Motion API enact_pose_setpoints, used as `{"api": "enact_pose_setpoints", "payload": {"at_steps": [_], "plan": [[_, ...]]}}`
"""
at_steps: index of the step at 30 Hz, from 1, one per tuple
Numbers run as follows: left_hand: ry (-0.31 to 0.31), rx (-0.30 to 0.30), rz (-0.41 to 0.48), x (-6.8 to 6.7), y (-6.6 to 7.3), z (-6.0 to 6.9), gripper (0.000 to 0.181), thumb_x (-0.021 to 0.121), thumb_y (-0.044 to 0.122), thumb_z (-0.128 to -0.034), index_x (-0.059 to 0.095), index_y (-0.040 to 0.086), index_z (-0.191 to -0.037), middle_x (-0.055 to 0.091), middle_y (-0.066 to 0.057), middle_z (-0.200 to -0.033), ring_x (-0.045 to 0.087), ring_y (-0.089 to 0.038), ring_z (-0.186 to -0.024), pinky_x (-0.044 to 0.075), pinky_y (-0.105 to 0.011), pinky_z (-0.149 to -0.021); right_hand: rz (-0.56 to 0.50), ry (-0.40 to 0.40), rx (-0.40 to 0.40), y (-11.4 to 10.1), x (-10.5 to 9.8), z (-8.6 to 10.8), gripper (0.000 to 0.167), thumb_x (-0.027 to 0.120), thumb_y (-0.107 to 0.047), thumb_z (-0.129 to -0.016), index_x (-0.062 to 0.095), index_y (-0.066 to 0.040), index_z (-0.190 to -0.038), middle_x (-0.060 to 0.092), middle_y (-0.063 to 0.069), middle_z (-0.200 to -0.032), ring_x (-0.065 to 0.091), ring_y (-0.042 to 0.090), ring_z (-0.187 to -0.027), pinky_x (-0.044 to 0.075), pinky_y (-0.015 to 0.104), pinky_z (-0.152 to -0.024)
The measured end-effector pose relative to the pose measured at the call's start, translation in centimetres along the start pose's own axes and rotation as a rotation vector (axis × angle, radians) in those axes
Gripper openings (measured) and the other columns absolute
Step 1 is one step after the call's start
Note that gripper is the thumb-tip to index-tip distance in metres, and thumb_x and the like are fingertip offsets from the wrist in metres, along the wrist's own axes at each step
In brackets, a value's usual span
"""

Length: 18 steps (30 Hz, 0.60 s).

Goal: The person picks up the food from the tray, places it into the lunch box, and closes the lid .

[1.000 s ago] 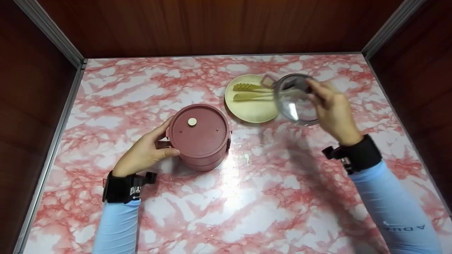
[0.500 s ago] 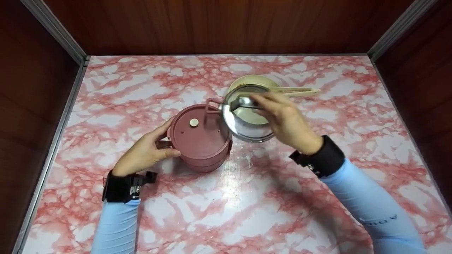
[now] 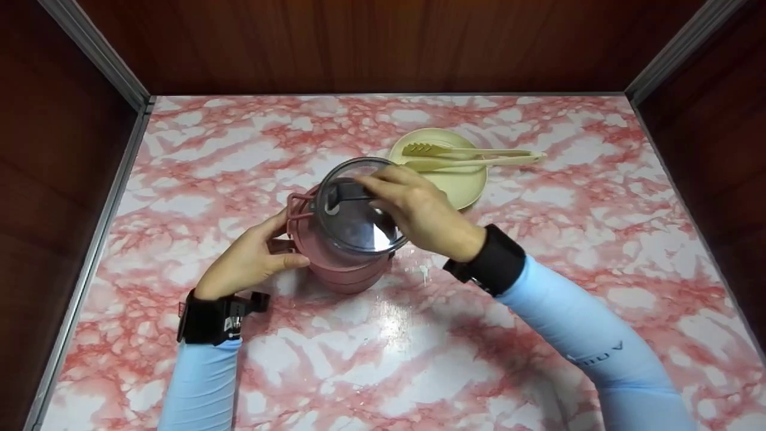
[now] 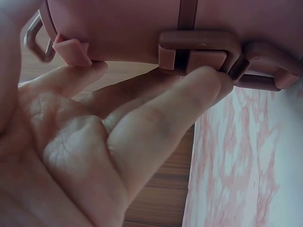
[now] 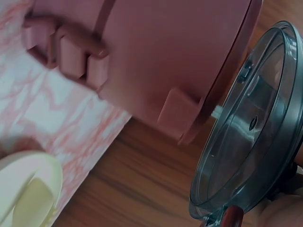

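Observation:
A dusky-pink round, tiered lunch box (image 3: 347, 280) stands upright left of the table's middle. My left hand (image 3: 248, 257) holds its left side, thumb in front and fingers spread behind; in the left wrist view fingertips touch a side clip (image 4: 201, 41). My right hand (image 3: 425, 209) grips the dark handle of a clear lid (image 3: 359, 233) over the box's top. One pink clip (image 3: 299, 206) sticks out from the lid's left edge. In the right wrist view a gap shows between lid (image 5: 251, 118) and box, with a pale knob (image 5: 217, 112) between them.
A pale-green plate (image 3: 464, 185) lies behind and right of the box. Cream tongs (image 3: 479, 161) rest across it, handle end past the plate's right edge. Dark wooden panels (image 3: 389, 48) wall the marbled table (image 3: 371, 371) at the back and sides.
My right hand has carried the clear lid leftward from beyond the plate to above the lunch box. The left hand has stayed on the box.

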<state>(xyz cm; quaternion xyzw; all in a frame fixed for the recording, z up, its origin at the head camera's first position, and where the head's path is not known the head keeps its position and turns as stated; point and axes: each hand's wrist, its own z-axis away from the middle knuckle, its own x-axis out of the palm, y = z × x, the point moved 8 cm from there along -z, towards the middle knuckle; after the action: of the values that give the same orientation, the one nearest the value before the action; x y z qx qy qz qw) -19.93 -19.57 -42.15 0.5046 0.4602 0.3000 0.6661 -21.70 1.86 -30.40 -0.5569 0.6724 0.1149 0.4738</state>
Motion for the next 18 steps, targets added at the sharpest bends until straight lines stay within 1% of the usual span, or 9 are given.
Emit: {"api": "enact_pose_setpoints", "payload": {"at_steps": [3,5,8,10,14,18], "plan": [[0.002,-0.026,0.011,0.0,-0.2,0.0,0.081,0.083,0.026,-0.0801,0.043,0.018,-0.150,0.055,-0.005,-0.140,0.062,-0.023,-0.116,0.052,-0.034,-0.094,-0.001,-0.030,-0.008,-0.4,1.0,-0.6,0.039,0.062,-0.006,-0.097,0.059,0.001,-0.135,0.063,0.014,-0.120,0.058,0.025,-0.111,0.046,0.032,-0.099],[0.000,-0.033,0.014,0.0,-0.3,0.1,0.078,0.084,0.026,-0.0793,0.047,0.015,-0.147,0.057,-0.005,-0.138,0.062,-0.024,-0.116,0.052,-0.035,-0.094,-0.004,-0.045,-0.019,-0.8,1.6,-0.9,0.039,0.061,-0.006,-0.097,0.058,0.001,-0.136,0.063,0.014,-0.121,0.058,0.025,-0.111,0.047,0.031,-0.098],[-0.006,-0.029,0.033,0.1,-0.3,0.0,0.072,0.084,0.025,-0.0790,0.052,0.015,-0.143,0.058,-0.004,-0.137,0.061,-0.023,-0.117,0.051,-0.040,-0.096,-0.011,-0.056,-0.029,-1.1,2.3,-1.1,0.038,0.061,-0.007,-0.098,0.059,0.001,-0.135,0.063,0.014,-0.120,0.058,0.024,-0.111,0.047,0.030,-0.097],[-0.015,-0.020,0.066,0.2,-0.3,-0.1,0.070,0.084,0.022,-0.0789,0.054,0.014,-0.141,0.058,-0.004,-0.137,0.061,-0.024,-0.118,0.050,-0.043,-0.097,-0.016,-0.065,-0.037,-1.4,2.8,-1.3,0.038,0.061,-0.007,-0.098,0.059,0.001,-0.135,0.063,0.014,-0.118,0.058,0.023,-0.110,0.048,0.029,-0.096],[-0.033,-0.003,0.097,0.2,-0.4,-0.2,0.064,0.085,0.021,-0.0788,0.059,0.015,-0.137,0.057,-0.001,-0.138,0.060,-0.023,-0.119,0.050,-0.040,-0.098,-0.017,-0.084,-0.052,-1.7,3.5,-1.4,0.037,0.059,-0.008,-0.099,0.059,0.001,-0.135,0.063,0.014,-0.117,0.059,0.022,-0.109,0.048,0.029,-0.094],[-0.030,-0.007,0.069,-0.1,-0.8,-0.4,0.061,0.087,0.023,-0.0763,0.063,0.017,-0.132,0.062,0.001,-0.131,0.062,-0.020,-0.115,0.050,-0.040,-0.098,-0.007,-0.079,-0.056,-1.7,3.8,-1.4,0.037,0.059,-0.005,-0.099,0.059,0.002,-0.135,0.063,0.014,-0.116,0.059,0.023,-0.107,0.048,0.030,-0.094]]}}
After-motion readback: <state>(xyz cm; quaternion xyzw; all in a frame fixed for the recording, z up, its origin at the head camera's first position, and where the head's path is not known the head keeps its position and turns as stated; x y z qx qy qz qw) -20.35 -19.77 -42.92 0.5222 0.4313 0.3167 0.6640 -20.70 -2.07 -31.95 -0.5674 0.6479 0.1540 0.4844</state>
